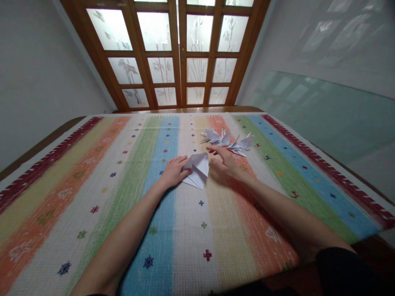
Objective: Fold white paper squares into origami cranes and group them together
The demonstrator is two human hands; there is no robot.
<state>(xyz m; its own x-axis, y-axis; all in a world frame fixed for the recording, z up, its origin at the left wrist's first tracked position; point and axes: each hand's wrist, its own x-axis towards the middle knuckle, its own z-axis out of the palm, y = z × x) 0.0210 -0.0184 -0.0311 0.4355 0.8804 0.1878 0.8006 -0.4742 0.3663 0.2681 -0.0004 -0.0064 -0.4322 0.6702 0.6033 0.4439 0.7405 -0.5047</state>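
A partly folded white paper (199, 168) lies on the striped tablecloth near its middle, with a raised flap on top and a pointed corner toward me. My left hand (175, 170) rests on the paper's left side, its fingers close together and pressing on the edge. To the right of the paper, my right hand (224, 162) hovers with its fingers apart, slightly blurred, holding nothing that I can see. Just beyond that hand sit several folded white paper figures (241, 144) with pointed tips, grouped together.
The striped cloth (129, 197) covers a wooden table whose far edge (182, 110) shows near the doors. Wooden doors with frosted panes (160, 70) stand behind it. A greenish glass panel (324, 111) leans along the wall at the right.
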